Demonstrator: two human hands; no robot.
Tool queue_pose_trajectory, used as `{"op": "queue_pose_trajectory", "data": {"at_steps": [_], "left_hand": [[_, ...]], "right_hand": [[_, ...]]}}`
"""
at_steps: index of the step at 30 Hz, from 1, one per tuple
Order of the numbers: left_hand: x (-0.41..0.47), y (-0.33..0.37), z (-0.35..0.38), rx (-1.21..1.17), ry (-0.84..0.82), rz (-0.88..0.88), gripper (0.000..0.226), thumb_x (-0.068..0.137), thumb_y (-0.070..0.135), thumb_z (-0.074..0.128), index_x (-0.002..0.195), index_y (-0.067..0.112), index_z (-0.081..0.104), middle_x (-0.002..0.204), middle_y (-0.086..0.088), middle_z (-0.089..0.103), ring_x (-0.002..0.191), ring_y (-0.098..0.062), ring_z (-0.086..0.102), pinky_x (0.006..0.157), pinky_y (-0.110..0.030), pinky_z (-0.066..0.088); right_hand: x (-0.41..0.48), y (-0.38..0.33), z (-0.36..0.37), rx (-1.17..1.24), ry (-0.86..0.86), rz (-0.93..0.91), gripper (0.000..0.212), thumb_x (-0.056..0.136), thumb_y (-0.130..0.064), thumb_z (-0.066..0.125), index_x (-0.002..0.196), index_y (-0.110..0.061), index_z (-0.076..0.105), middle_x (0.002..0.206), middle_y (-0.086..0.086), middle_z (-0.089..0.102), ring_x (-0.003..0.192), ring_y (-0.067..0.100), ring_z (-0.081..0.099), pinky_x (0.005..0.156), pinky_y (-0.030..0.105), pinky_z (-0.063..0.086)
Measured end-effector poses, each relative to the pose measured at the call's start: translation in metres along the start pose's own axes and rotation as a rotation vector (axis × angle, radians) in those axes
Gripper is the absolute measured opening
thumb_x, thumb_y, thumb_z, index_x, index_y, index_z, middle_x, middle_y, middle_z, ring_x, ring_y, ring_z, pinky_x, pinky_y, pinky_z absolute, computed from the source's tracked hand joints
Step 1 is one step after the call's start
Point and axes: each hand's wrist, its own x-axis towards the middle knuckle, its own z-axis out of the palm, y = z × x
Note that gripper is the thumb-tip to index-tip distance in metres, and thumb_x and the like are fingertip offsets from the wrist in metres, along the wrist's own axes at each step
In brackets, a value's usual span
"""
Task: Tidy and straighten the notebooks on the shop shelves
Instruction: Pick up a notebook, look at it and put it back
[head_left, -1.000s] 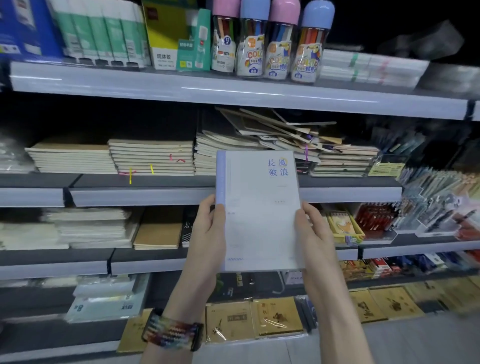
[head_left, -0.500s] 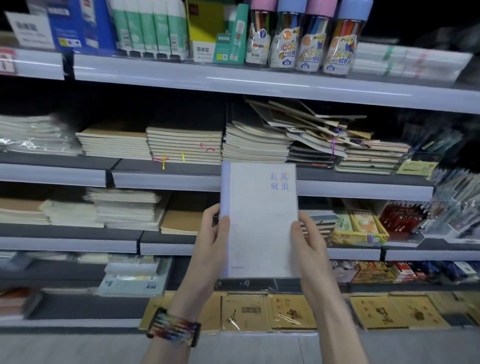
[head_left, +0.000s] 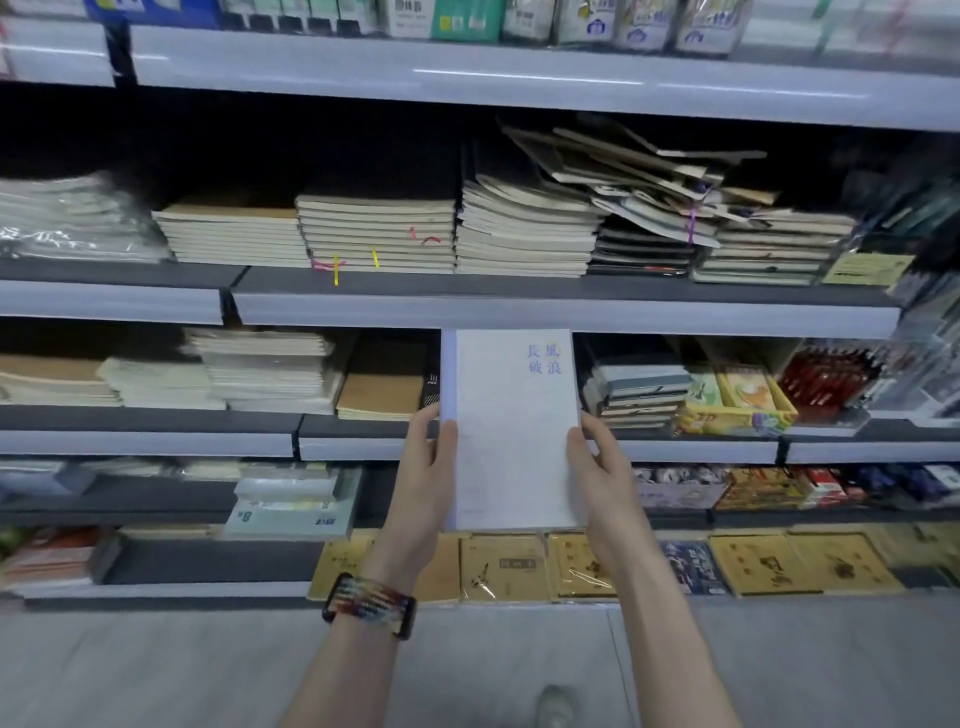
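Note:
I hold a white notebook (head_left: 511, 426) with blue characters on its cover upright in front of the second shelf (head_left: 545, 447). My left hand (head_left: 426, 478) grips its left edge, thumb on the cover. My right hand (head_left: 605, 470) grips its right edge. The notebook stands before a gap between a brown kraft notebook stack (head_left: 382, 387) and a dark grey notebook stack (head_left: 641, 387). On the shelf above, neat cream stacks (head_left: 376, 234) sit beside a messy, slanting heap of notebooks (head_left: 649, 182).
More paper stacks (head_left: 260, 366) lie on the left of the second shelf. A yellow box (head_left: 737, 400) and red pens (head_left: 826, 374) are to the right. Gold-covered packs (head_left: 519, 569) line the bottom shelf, above the grey floor (head_left: 208, 670).
The notebook has dropped from the level of the upper notebook shelf to the shelf below it, both hands still holding its edges. The view has shifted down and drawn back.

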Motion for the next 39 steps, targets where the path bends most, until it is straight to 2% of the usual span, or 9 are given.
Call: {"op": "queue_pose_trajectory", "data": {"at_steps": [4,10,15,19,24,29,33,36,39], "left_hand": [[0.009,-0.018,0.006,0.0,0.001,-0.059,0.025,0.106,0.033,0.041,0.128,0.025,0.048,0.114,-0.001,0.066,0.096,-0.016,0.068,0.068,-0.025,0.056],[0.031,-0.036,0.016,-0.039,0.043,-0.194,0.023,0.105,0.032,0.044,0.128,0.027,0.047,0.109,-0.003,0.066,0.095,-0.023,0.067,0.079,-0.043,0.06],[0.059,-0.053,0.029,-0.006,0.086,-0.262,0.025,0.105,0.033,0.043,0.129,0.025,0.044,0.111,-0.008,0.064,0.095,-0.023,0.065,0.071,-0.036,0.056],[0.091,-0.062,0.041,-0.003,0.108,-0.309,0.026,0.105,0.033,0.043,0.129,0.023,0.043,0.114,-0.011,0.063,0.097,-0.025,0.064,0.076,-0.039,0.056],[0.132,-0.063,0.059,-0.026,0.066,-0.358,0.028,0.106,0.027,0.043,0.133,0.023,0.042,0.118,-0.004,0.056,0.094,-0.019,0.06,0.07,-0.031,0.051],[0.165,-0.069,0.073,-0.013,0.036,-0.454,0.037,0.104,0.027,0.048,0.141,0.028,0.04,0.13,-0.004,0.056,0.111,-0.025,0.058,0.091,-0.042,0.051],[0.179,-0.072,0.079,0.045,0.018,-0.527,0.038,0.104,0.027,0.048,0.141,0.025,0.042,0.136,0.0,0.05,0.126,-0.023,0.046,0.116,-0.048,0.031],[0.187,-0.069,0.08,0.011,0.005,-0.571,0.021,0.104,0.023,0.049,0.123,0.031,0.053,0.13,-0.001,0.053,0.113,-0.024,0.057,0.11,-0.052,0.041],[0.194,-0.067,0.082,-0.044,-0.016,-0.558,0.031,0.102,0.014,0.051,0.132,0.024,0.051,0.126,-0.001,0.053,0.096,-0.019,0.065,0.094,-0.042,0.056]], "right_hand": [[0.012,0.017,-0.005,0.006,-0.003,0.079,0.031,0.105,-0.036,0.047,0.135,-0.035,0.053,0.119,-0.005,0.07,0.105,0.013,0.068,0.088,0.037,0.057],[0.032,0.036,-0.014,0.059,-0.09,0.209,0.028,0.103,-0.027,0.054,0.13,-0.027,0.061,0.121,-0.001,0.071,0.113,0.02,0.066,0.101,0.046,0.052],[0.056,0.045,-0.025,0.03,-0.204,0.307,0.025,0.101,-0.016,0.056,0.125,-0.019,0.064,0.118,0.008,0.07,0.098,0.021,0.07,0.066,0.039,0.06],[0.086,0.048,-0.024,0.024,-0.184,0.32,0.025,0.101,-0.013,0.056,0.123,-0.022,0.062,0.116,0.009,0.067,0.089,0.018,0.072,0.063,0.036,0.06],[0.128,0.047,-0.024,0.036,-0.117,0.321,0.029,0.101,-0.014,0.056,0.128,-0.025,0.054,0.118,0.006,0.063,0.102,0.022,0.065,0.063,0.032,0.06],[0.171,0.049,-0.023,0.013,-0.047,0.316,0.025,0.103,-0.014,0.053,0.117,-0.034,0.055,0.114,-0.006,0.061,0.098,0.011,0.062,0.062,0.027,0.059],[0.201,0.055,-0.021,0.015,0.012,0.344,0.04,0.103,-0.02,0.054,0.141,-0.027,0.048,0.132,0.002,0.055,0.107,0.019,0.062,0.068,0.03,0.06],[0.219,0.053,-0.018,0.025,0.044,0.35,0.042,0.103,-0.022,0.053,0.144,-0.026,0.046,0.135,0.0,0.051,0.112,0.021,0.058,0.085,0.041,0.06],[0.234,0.054,-0.015,0.039,0.086,0.352,0.041,0.103,-0.021,0.053,0.144,-0.027,0.047,0.135,-0.004,0.05,0.116,0.021,0.055,0.095,0.048,0.055]]}}
